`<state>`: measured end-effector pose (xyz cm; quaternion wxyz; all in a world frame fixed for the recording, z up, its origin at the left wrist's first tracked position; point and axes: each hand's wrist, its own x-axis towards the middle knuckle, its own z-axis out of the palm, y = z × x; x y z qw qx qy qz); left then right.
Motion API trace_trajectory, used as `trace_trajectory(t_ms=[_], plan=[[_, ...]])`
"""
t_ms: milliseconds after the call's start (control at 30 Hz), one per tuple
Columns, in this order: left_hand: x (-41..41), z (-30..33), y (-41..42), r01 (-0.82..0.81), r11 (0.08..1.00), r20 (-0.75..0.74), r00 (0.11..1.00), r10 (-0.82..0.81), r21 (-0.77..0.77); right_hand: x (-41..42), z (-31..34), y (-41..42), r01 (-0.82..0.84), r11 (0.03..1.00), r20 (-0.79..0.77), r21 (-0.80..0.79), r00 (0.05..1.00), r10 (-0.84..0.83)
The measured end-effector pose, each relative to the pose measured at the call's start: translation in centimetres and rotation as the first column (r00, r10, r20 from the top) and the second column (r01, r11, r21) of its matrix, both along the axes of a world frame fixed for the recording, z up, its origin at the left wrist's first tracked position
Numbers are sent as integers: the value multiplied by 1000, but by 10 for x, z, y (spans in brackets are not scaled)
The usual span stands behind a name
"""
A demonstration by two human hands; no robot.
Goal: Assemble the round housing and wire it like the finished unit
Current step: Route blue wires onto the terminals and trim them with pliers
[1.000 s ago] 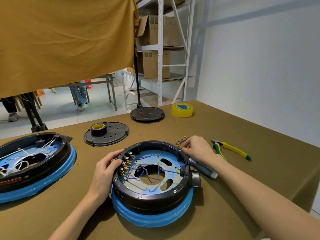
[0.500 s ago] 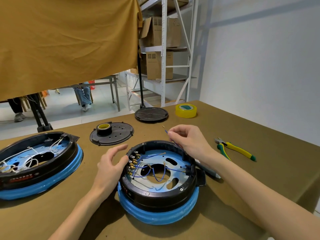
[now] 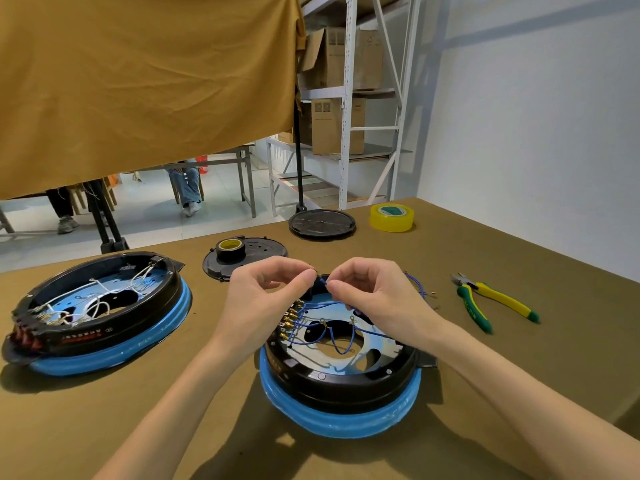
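Both hands are up over the round housing (image 3: pixel 341 362) now, and that is the change: a second ago the left hand (image 3: pixel 263 299) lay against the housing's left rim while the right hand (image 3: pixel 374 296) reached to the loose leads behind it; half a second ago the right had lifted one blue wire (image 3: pixel 322 280) clear. Now the left has come off the rim to meet it, and the two pinch that short wire between thumb and forefinger tips, fingers (image 3: pixel 306 276) narrow and curled, just above the housing's far rim. The housing sits near the table's (image 3: pixel 519 375) front edge, blue wires already looped across its plate from the brass terminals (image 3: pixel 289 318) on the left. The finished unit (image 3: pixel 100 306), wired in white, lies toward the left edge. My read: one more lead is being readied for fitting, so wiring is under way, not done. More spare leads (image 3: pixel 420 289) wait behind the right hand, with the pliers (image 3: pixel 491 304) toward the right edge.
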<state>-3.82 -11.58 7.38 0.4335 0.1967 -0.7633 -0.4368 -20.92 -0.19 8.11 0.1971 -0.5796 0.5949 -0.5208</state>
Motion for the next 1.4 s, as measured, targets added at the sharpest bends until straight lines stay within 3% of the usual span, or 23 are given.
trace_trajectory(t_ms=[267,367,567,733,833,900,967,1033,1133,1400], plan=[[-3,-7,-2,47,998,92,995,-50,30,8,1,-3,-103,991,85,81,992,96],[0,-5,-8,126,985,-6,992,-127,120,9,0,-1,-170,981,213,96,966,146],[-1,-16,-16,56,992,-22,998,-54,110,11,-1,5,-259,963,396,72,894,211],[-6,-41,-31,-49,986,80,996,36,161,11,-4,4,-230,970,406,80,896,179],[0,-63,-41,-80,961,89,994,58,265,14,-5,-4,-137,971,226,197,970,92],[4,-74,-41,-36,939,74,997,11,343,22,-5,-12,-39,959,-108,280,992,71],[4,-79,-39,-2,945,59,998,-18,328,34,-8,-22,83,959,-460,271,886,53],[2,-82,-38,5,954,54,998,-23,300,44,-11,-28,156,959,-639,235,769,32],[2,-84,-39,-1,952,62,998,-19,305,52,-15,-34,186,966,-762,180,647,17],[3,-82,-36,-15,960,88,996,-10,280,43,-32,-34,233,971,-790,51,604,-103]])
